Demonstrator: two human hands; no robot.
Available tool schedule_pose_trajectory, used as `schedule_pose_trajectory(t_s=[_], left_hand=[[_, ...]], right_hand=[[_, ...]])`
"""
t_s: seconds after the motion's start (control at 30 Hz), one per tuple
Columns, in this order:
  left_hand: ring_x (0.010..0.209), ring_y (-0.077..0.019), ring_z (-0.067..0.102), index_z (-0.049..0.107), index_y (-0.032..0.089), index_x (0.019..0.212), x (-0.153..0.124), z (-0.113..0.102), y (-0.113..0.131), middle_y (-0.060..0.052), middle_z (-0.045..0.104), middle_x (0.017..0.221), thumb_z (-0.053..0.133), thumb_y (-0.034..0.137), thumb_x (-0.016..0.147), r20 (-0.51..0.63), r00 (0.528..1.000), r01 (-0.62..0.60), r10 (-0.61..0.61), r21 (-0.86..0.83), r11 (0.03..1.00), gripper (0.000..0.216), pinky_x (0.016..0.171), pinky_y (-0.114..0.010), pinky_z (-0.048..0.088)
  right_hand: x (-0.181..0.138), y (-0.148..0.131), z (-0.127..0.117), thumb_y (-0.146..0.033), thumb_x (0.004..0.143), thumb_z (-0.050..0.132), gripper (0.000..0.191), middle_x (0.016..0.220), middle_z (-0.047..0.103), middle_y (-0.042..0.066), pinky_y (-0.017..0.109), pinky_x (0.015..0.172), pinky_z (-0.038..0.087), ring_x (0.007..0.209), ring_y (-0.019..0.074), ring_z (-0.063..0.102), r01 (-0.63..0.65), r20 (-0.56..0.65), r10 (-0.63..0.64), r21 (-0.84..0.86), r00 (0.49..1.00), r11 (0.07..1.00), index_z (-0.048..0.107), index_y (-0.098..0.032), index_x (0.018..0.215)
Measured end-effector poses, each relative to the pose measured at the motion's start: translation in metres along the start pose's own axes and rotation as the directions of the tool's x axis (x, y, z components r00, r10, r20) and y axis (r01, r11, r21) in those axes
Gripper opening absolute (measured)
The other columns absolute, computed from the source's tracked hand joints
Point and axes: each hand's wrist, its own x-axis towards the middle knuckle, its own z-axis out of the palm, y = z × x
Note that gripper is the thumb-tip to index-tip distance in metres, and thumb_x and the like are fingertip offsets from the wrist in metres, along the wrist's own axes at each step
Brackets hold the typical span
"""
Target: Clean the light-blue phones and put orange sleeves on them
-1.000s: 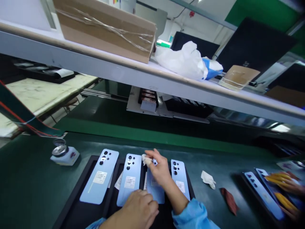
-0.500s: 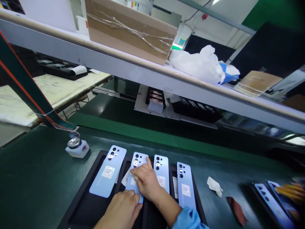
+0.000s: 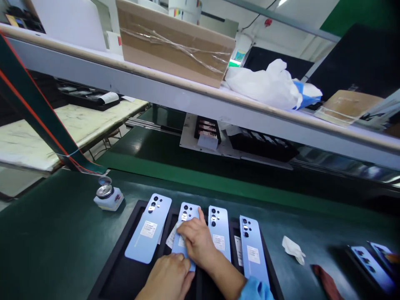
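Under R grip (image 3: 197, 241), w/ its lens end poking out past the bent fingers, lies the phone (image 3: 178, 243), back up, lenses away from the person. R grip is partly closed, fingers curled down onto abt mid-back by the label, one finger stretched along the upper R side near the lenses. Can't tell if anything's pinched there; fingertips hidden. L grip (image 3: 168, 275) sits just below R grip, half-curled, knuckles up, over the phone's near end, thumb by the bottom R corner; can't tell whether it's clamped on or only resting.

L of both grips: 1st phone (image 3: 146, 237), blue back, white label, at a slant on the black tray (image 3: 125, 277). Just R of R grip: 3rd phone (image 3: 221, 227), near end hidden by the forearm. Farther R, past the wrist: 4th phone (image 3: 254, 241). All 4 in a row, lens ends away from L grip.

Fwd-L of the grips: jar (image 3: 109, 200), lid raised, on the green tabletop (image 3: 56, 241). Well R of R grip, off the tray: white wipe (image 3: 293, 248), then brown cloth (image 3: 326, 282) nearer the person, then 2 more phones (image 3: 368, 264), blurry. Above/beyond the grips: shelf (image 3: 156, 91) w/ box (image 3: 175, 48) & white bag (image 3: 265, 87).
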Motion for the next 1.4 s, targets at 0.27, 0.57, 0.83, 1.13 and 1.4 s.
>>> schedule_pose_trajectory(t_s=[0.27, 0.57, 0.83, 1.13, 1.4], left_hand=[[0.081, -0.0259, 0.066, 0.062, 0.021, 0.084, 0.000, 0.003, -0.002, -0.006, 0.068, 0.087, 0.041, 0.024, 0.093, -0.024, 1.000, 0.002, -0.002, 0.003, 1.000, 0.024, 0.070, -0.037, 0.048], [0.083, -0.0264, 0.067, 0.063, 0.021, 0.087, 0.003, 0.004, -0.002, -0.006, 0.068, 0.088, 0.040, 0.025, 0.093, -0.018, 1.000, 0.014, -0.014, -0.010, 1.000, 0.025, 0.072, -0.037, 0.048], [0.080, -0.0257, 0.067, 0.062, 0.022, 0.083, 0.002, 0.003, -0.003, -0.005, 0.068, 0.084, 0.041, 0.024, 0.092, -0.014, 1.000, 0.009, -0.008, 0.023, 1.000, 0.023, 0.068, -0.035, 0.047], [0.080, -0.0208, 0.066, 0.062, 0.021, 0.084, 0.000, 0.007, -0.006, -0.004, 0.067, 0.083, 0.036, 0.027, 0.099, -0.048, 0.999, -0.005, 0.010, 0.096, 0.995, 0.030, 0.071, -0.030, 0.046], [0.079, -0.0242, 0.068, 0.063, 0.022, 0.083, 0.006, 0.007, -0.007, -0.004, 0.069, 0.083, 0.039, 0.027, 0.097, -0.088, 0.996, 0.009, -0.002, 0.080, 0.997, 0.028, 0.071, -0.034, 0.048]], right_hand=[[0.042, 0.026, -0.009, -0.007, 0.083, 0.049, 0.023, 0.090, 0.070, 0.004, 0.064, 0.114, 0.013, 0.088, 0.0228, 0.066, -0.264, -0.132, 0.261, -0.004, 0.956, 0.965, 0.066, -0.021, 0.090], [0.025, 0.005, 0.006, -0.007, 0.079, 0.052, 0.026, 0.087, 0.071, 0.000, 0.057, 0.118, 0.010, 0.082, 0.0181, 0.065, -0.136, -0.032, 0.137, 0.021, 0.990, 0.990, 0.067, -0.025, 0.090], [0.010, 0.021, -0.010, -0.005, 0.077, 0.051, 0.025, 0.085, 0.070, 0.002, 0.059, 0.116, 0.016, 0.084, 0.0203, 0.065, -0.216, -0.137, 0.215, 0.005, 0.967, 0.976, 0.066, -0.024, 0.086], [0.049, 0.026, 0.007, -0.008, 0.082, 0.054, 0.020, 0.088, 0.071, 0.001, 0.059, 0.116, 0.017, 0.087, 0.0200, 0.065, -0.227, -0.150, 0.218, -0.047, 0.965, 0.973, 0.066, -0.024, 0.087], [0.003, 0.003, 0.000, -0.009, 0.077, 0.050, 0.022, 0.082, 0.068, -0.001, 0.055, 0.114, 0.025, 0.081, 0.0204, 0.067, -0.144, -0.090, 0.144, 0.013, 0.985, 0.990, 0.062, -0.026, 0.086]])
